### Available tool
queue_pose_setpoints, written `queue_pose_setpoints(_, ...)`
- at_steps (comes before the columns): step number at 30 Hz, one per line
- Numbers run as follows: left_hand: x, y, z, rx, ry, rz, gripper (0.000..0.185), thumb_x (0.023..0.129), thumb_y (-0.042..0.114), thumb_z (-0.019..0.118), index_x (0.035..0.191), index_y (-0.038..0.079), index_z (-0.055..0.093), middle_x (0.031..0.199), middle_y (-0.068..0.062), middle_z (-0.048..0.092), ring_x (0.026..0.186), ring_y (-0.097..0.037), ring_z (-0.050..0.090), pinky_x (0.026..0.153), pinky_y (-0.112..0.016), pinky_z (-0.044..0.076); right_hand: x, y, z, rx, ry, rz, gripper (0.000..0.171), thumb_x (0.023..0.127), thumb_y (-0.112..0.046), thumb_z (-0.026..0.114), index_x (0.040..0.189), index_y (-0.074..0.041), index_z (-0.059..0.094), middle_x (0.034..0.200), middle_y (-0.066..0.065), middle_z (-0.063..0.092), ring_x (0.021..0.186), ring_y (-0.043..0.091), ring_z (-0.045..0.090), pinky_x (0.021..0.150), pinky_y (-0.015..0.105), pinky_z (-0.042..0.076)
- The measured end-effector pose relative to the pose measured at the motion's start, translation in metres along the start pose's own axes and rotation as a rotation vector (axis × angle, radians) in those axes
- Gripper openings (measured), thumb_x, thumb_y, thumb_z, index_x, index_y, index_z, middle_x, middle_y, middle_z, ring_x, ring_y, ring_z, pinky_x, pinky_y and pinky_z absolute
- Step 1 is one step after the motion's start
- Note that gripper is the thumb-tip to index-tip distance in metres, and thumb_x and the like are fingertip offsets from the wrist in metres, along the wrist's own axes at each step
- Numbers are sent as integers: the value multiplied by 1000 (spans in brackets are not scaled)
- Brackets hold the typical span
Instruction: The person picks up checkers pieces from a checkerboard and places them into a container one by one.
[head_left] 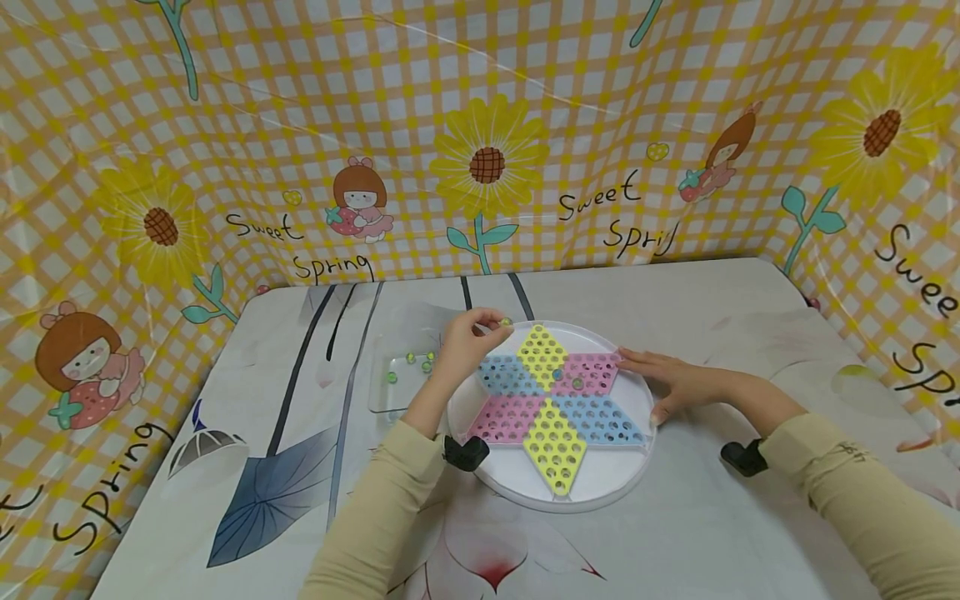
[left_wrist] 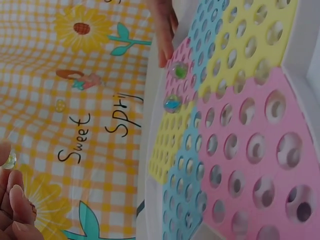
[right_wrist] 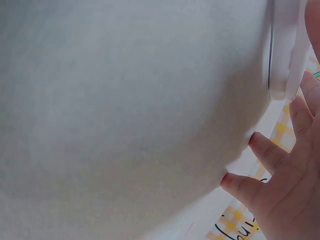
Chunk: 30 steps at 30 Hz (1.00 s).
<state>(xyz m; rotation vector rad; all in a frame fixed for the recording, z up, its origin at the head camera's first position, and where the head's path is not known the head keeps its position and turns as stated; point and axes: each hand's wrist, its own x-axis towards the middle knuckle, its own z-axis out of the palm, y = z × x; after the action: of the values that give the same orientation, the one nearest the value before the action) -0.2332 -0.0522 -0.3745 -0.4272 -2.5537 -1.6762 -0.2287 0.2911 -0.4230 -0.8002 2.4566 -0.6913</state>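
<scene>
A round white Chinese checkers board (head_left: 480,479) lies on the table, its star of yellow, pink and blue sections full of holes. My left hand (head_left: 474,337) pinches a yellowish-green glass marble (head_left: 506,322) between thumb and fingertips, above the board's far left rim; the left wrist view shows the same marble (left_wrist: 10,160) at its left edge. My right hand (head_left: 678,382) rests at the board's right rim with fingers spread. Near the star's centre sit a blue marble (head_left: 557,375) and a green marble (head_left: 577,383), also visible in the left wrist view.
Left of the board stands a clear plastic tray (head_left: 384,408) with several green marbles (head_left: 411,357) in it. A checked cloth (head_left: 420,100) with sunflowers hangs behind the table and along its sides. The tabletop (head_left: 697,517) bears printed flowers and leaves.
</scene>
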Motion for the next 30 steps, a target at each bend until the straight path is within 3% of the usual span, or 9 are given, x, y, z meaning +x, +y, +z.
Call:
queue_pose_setpoints(9,0,-1,-17,-3,90,-17,22,83,20,68,99,6,65,87,-5,60,69,-11,46,62,-21,38,1,3,1,0,8,-12,95,67,-36,77,141,-1,28,148,27,8,130,54,4,96,71,9)
queue_pose_setpoints(22,-4,-2,-43,-3,183,-35,24,82,21,68,100,5,66,87,-7,62,66,-10,47,54,-20,36,1,0,0,-12,-2,31,97,66,-37,77,142,-2,27,149,25,8,131,53,3,97,70,8)
queue_pose_setpoints(30,-5,-13,-56,-9,209,-27,24,82,21,69,99,5,66,88,-7,61,64,-11,46,55,-22,38,1,-1,0,-21,-3,29,97,67,-36,77,141,0,27,148,26,8,131,53,4,98,69,8)
